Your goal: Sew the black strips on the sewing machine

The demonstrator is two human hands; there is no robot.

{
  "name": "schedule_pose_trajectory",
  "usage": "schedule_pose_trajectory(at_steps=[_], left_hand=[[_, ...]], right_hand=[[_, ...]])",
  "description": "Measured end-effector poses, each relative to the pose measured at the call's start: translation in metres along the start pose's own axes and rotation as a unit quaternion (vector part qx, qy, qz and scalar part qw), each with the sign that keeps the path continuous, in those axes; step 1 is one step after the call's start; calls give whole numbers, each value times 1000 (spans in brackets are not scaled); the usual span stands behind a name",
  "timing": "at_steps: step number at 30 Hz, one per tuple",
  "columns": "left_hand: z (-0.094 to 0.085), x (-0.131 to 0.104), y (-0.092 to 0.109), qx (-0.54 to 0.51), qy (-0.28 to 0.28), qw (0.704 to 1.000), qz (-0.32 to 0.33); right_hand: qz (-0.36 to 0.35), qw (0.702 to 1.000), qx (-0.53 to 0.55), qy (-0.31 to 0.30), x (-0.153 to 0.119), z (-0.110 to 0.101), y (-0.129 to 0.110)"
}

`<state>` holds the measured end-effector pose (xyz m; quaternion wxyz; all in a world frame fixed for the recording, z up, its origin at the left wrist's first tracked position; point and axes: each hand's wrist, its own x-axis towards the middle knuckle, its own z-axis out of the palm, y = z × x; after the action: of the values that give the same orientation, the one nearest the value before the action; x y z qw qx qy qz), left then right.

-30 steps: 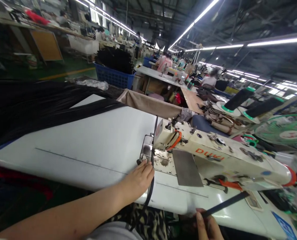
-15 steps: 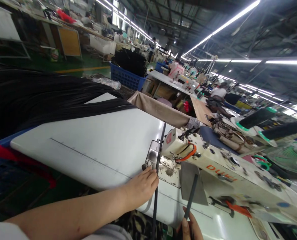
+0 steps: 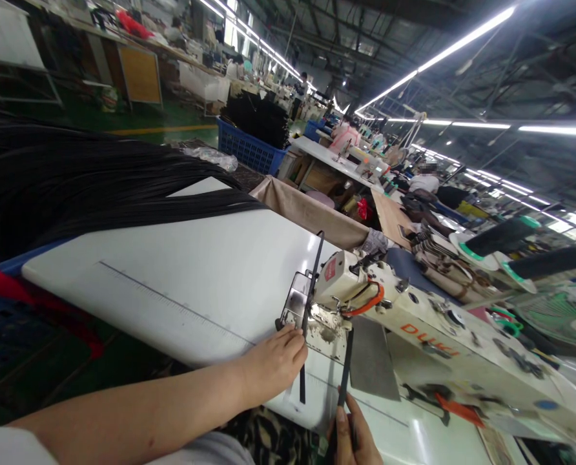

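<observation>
Black strap (image 3: 310, 290) (under the sewing machine (image 3: 414, 323)) is pinched by the left hand (image 3: 273, 361); the right hand (image 3: 353, 436) pinches another strip (image 3: 346, 365).

Two narrow black straps — one (image 3: 310, 303) under the presser foot, another (image 3: 346, 365) held upright.

Glossy smooth white tabletop (image 3: 186, 271), matt black cloth strap (image 3: 310, 284), cream enamelled metal sewing machine (image 3: 414, 329)
</observation>
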<state>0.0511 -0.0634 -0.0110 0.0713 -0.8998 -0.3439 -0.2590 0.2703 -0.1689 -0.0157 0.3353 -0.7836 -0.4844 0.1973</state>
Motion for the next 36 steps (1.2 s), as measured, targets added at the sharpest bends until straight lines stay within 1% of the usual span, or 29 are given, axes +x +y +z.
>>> schedule_pose_trajectory(at_steps=[4,9,14,19,23,25,31,36], left_hand=[[-2,-1,0,-4,11,1000,-5],[-3,0,0,-11,18,1000,-18],[-1,1,0,-26,8,999,-41],[6,-1,-3,-47,-9,997,-63],[12,2,-9,-85,-13,992,-88],[14,6,-13,-100,-18,990,-99],[24,20,-29,-109,-32,987,-113],[32,25,-41,-125,-46,984,-116]], right_hand=[[-26,1000,9,11,-2,4,-2],[-39,999,10,-6,-6,6,-10],[-47,999,16,-17,-9,7,-16],[-67,997,26,-17,-8,6,-15],[-60,995,28,-79,-4,3,-9],[-60,993,33,-100,-3,3,-7],[-68,992,43,-101,-5,6,-7],[-70,991,61,-97,-8,8,-8]])
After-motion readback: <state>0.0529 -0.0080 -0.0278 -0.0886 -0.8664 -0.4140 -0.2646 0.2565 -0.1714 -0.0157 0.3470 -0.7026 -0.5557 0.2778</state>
